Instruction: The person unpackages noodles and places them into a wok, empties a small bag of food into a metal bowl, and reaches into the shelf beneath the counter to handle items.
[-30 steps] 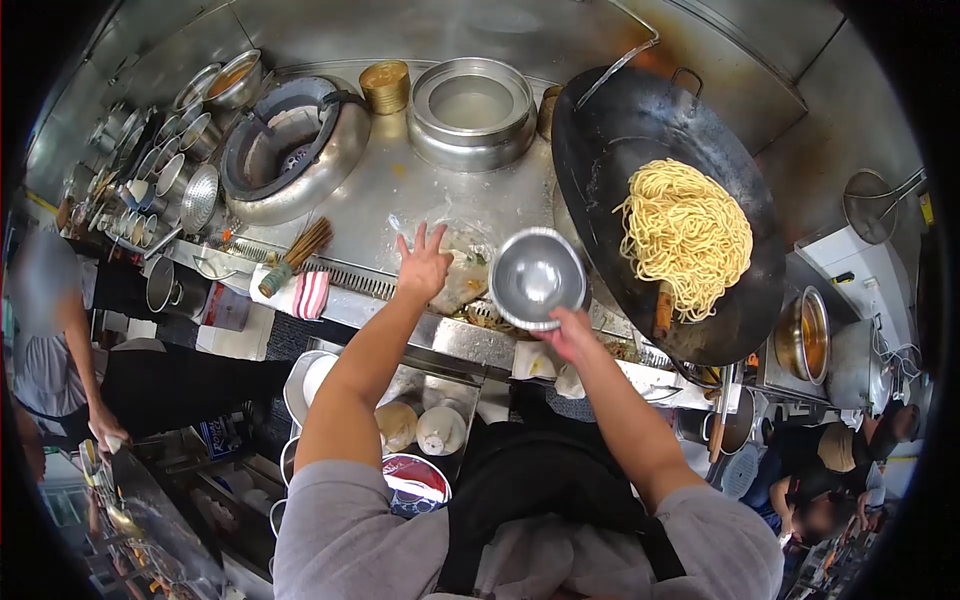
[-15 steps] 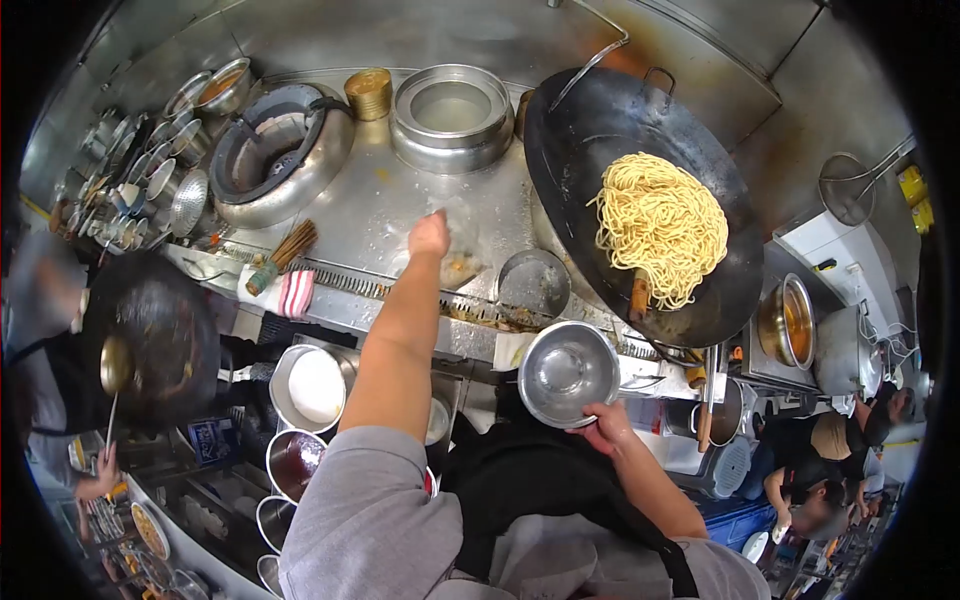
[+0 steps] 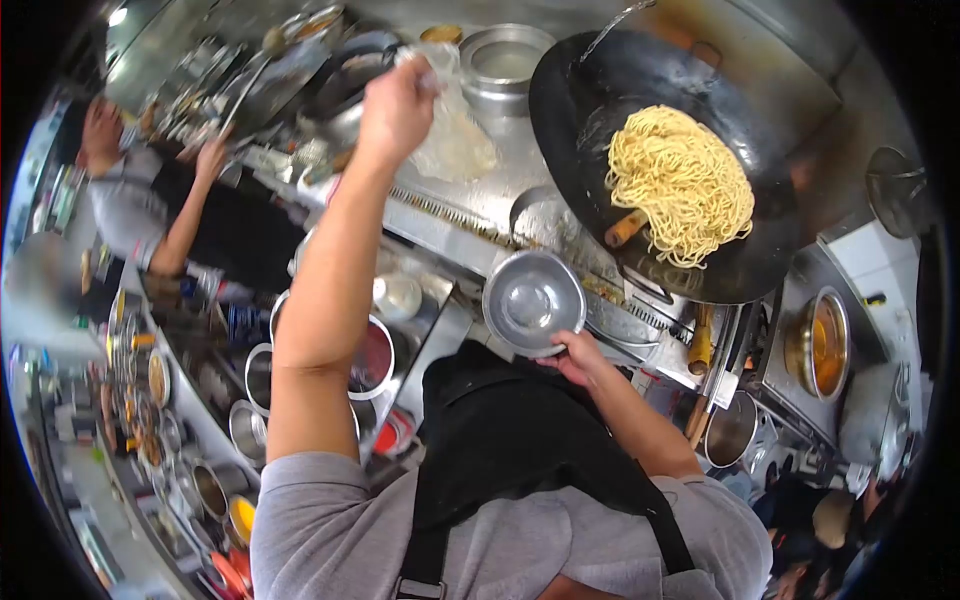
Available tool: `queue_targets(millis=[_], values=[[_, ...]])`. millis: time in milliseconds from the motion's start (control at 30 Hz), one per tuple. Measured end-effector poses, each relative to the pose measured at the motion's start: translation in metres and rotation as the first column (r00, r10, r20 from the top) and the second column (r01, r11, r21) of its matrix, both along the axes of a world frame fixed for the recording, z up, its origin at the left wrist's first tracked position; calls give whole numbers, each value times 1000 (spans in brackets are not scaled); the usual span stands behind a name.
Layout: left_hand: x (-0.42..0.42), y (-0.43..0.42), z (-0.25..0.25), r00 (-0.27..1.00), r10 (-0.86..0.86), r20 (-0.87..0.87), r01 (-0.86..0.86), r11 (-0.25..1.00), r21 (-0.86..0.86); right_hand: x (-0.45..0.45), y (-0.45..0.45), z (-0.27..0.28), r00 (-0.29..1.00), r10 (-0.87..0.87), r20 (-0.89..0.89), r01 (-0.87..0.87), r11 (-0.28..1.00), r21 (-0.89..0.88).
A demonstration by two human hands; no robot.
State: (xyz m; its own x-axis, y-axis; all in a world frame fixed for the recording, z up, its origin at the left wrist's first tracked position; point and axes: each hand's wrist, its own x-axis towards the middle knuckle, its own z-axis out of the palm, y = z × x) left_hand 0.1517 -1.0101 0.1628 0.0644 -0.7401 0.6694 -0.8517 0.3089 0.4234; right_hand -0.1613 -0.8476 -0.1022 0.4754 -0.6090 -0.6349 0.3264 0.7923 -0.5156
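My left hand [image 3: 400, 100] is raised over the steel worktop, closed on the top of a clear plastic bag [image 3: 450, 125]. The bag hangs down onto the worktop with something pale at its bottom that I cannot make out. Low in front of my apron, my right hand [image 3: 577, 358] grips the rim of a steel bowl [image 3: 533, 303], and no food shows inside the bowl. Beyond it, a heap of yellow noodles [image 3: 685, 185] lies in a large black wok [image 3: 575, 120]. A wooden handle [image 3: 626, 228] sticks out from beside the noodles.
A round steel pot [image 3: 505, 60] stands behind the bag. At the left, a co-worker [image 3: 150, 200] handles a long utensil over another wok. On the right are a pot of orange liquid [image 3: 825, 340] and a hanging strainer [image 3: 895, 190].
My left hand has lifted from the worktop, up and left, drawing the plastic bag upward. The bowl has shifted slightly left with my right hand. The co-worker's wok has moved up to the stove.
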Motion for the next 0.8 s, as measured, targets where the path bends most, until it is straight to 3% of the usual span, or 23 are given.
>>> queue_targets(millis=[33,100,167,233,300,367,433,500,533,567,600,633,667,700,733,767,800], values=[[-5,10,7,996,69,64,-65,996,-56,-8,4,-8,994,94,59,-95,995,12],[-17,39,22,981,165,-100,-146,973,178,-23,14,-10,980,187,64,-188,982,17],[-14,58,15,958,187,-217,-135,962,236,-37,28,-23,971,229,63,-235,966,105],[-21,90,16,951,231,-205,-164,941,296,-47,43,-47,947,321,24,-320,931,177],[-28,127,17,957,172,-232,-77,926,369,-56,58,-72,929,369,25,-366,906,215],[-35,170,12,959,168,-230,-66,917,393,-59,74,-102,913,392,-114,-365,909,201],[-45,219,6,963,175,-203,-65,887,456,-64,84,-143,877,461,-135,-434,881,190],[-57,268,-2,963,200,-180,-69,830,553,-61,90,-157,811,453,-370,-423,891,164],[-54,292,-23,904,323,-279,-91,785,613,-64,94,-198,823,447,-351,-430,894,129],[-53,316,-39,947,312,-79,-226,818,528,-65,92,-192,815,463,-348,-445,885,136],[-55,342,-49,925,369,-86,-258,781,569,-58,92,-188,792,511,-333,-494,858,141],[-61,363,-53,860,493,-128,-280,668,689,-55,90,-209,783,582,-219,-569,813,124],[-56,386,-68,853,491,-180,-251,686,683,-44,97,-175,817,557,-148,-552,830,75],[-58,406,-81,867,457,-198,-279,775,567,-38,93,-189,768,583,-267,-580,809,97],[-55,424,-88,848,476,-234,-246,744,621,-30,89,-190,708,639,-302,-633,763,129],[-59,444,-91,793,513,-328,-243,761,602,-22,86,-202,722,620,-306,-582,784,216],[-63,464,-93,798,542,-263,-328,758,564,-17,85,-213,690,649,-322,-616,759,210]])
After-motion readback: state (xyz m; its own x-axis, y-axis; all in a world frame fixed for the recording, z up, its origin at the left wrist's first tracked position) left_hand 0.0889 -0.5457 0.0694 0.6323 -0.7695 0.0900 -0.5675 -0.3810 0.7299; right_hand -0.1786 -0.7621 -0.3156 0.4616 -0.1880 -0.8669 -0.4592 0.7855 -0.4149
